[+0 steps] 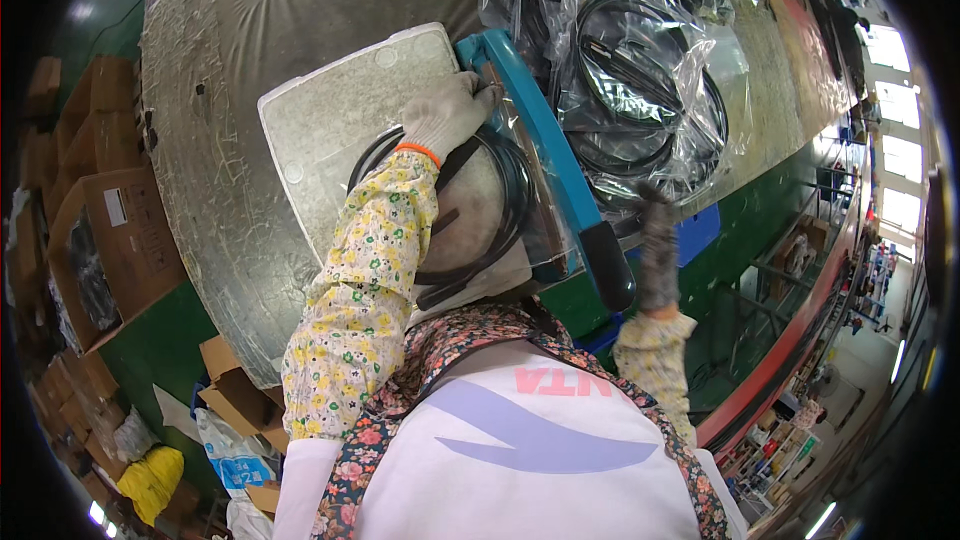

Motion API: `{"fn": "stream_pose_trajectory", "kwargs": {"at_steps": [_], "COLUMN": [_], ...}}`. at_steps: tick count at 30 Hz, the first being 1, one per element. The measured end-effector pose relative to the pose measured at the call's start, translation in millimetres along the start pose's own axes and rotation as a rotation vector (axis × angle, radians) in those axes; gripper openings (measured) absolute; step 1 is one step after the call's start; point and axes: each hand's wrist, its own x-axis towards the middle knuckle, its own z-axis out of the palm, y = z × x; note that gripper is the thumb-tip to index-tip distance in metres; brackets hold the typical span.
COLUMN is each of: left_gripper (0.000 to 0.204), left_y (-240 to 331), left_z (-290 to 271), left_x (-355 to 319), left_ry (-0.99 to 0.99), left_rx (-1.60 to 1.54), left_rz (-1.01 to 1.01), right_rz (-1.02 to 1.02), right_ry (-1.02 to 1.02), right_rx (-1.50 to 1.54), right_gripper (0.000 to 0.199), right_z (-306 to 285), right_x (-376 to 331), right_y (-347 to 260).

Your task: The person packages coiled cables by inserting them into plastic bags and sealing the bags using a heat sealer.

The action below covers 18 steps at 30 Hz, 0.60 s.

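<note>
A coil of black cable (515, 190) lies on a worn white board, and clear plastic film of a bag (545, 225) shows along its right side. My left hand (450, 112), in a pale knit glove, is closed at the bag's edge, above the coil and against the far end of a blue bag sealer (540, 130). The sealer's long arm slants toward me and ends in a black handle (607, 265). Just right of that handle is my right hand (656, 250), in a dark-looking glove. Motion smears its fingers.
Clear bags with coiled black cables (640, 70) pile up right of the sealer. The white board (330, 110) rests on a film-covered table (220, 160). A blue panel (698, 235) sits at the table's right edge. Cardboard boxes (130, 240) stand on the left.
</note>
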Motion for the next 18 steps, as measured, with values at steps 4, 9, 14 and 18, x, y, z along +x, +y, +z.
{"fn": "stream_pose_trajectory", "kwargs": {"at_steps": [4, 9, 14, 18], "left_gripper": [0.045, 0.044, 0.045, 0.044], "left_y": [-2.6, 10.0, 4.0, -0.4], "left_z": [8.4, 5.2, 3.2, 24.1], "left_x": [-0.3, -3.3, 8.7, 23.5], "left_ry": [-0.002, 0.053, 0.065, 0.132], "left_rx": [0.017, 0.051, 0.052, -0.106], "left_rz": [0.008, 0.034, 0.122, 0.243], "right_rz": [-0.667, -0.494, -0.496, -0.531], "right_ry": [-0.227, -0.229, -0.029, -0.142], "right_rx": [-1.095, -1.22, -1.137, -1.057], "right_gripper": [0.067, 0.073, 0.077, 0.058], "right_z": [41.5, 58.9, 67.1, 58.5], "right_x": [-21.0, -20.3, -13.5, -3.6], "right_y": [-98.7, 17.0, 24.6, 17.5]}}
